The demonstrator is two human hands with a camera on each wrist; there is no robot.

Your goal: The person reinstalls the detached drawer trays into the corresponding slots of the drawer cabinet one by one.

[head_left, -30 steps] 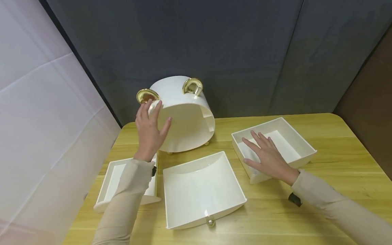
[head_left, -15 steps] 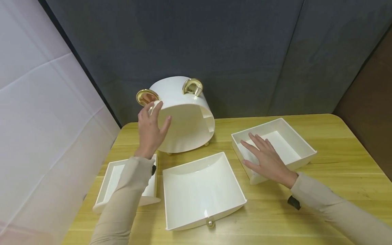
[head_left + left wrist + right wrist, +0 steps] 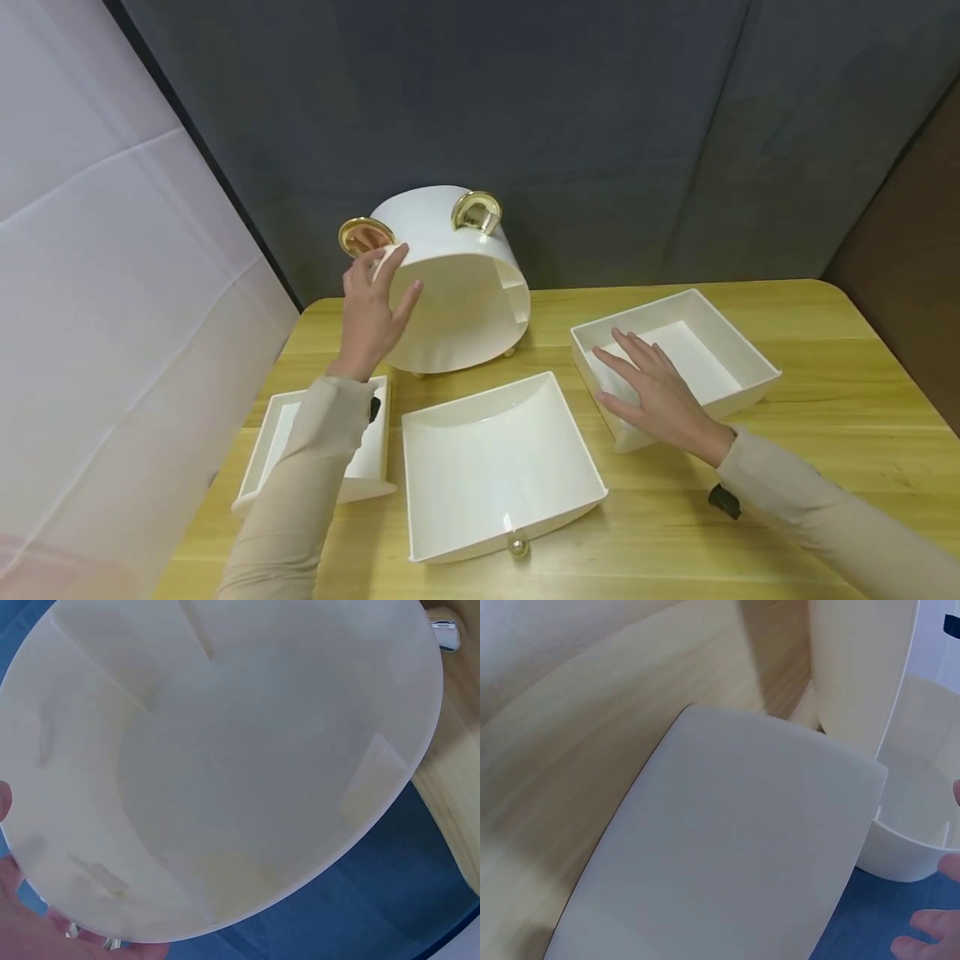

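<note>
The left wrist view is filled almost wholly by the hollow interior of a white oval plastic shell [image 3: 225, 765], seen through its open mouth. Raised flat ribs stand on the inner wall: two at the upper left, one at the right near the rim, and low ones at the lower left. The left hand [image 3: 19, 919] shows only in part at the lower left corner, its fingers against the outside of the rim. A yellow wooden table [image 3: 454, 795] runs along the right edge. A small shiny metal foot [image 3: 444, 630] sits at the upper right. Dark blue fabric [image 3: 352, 907] lies below the shell.
</note>
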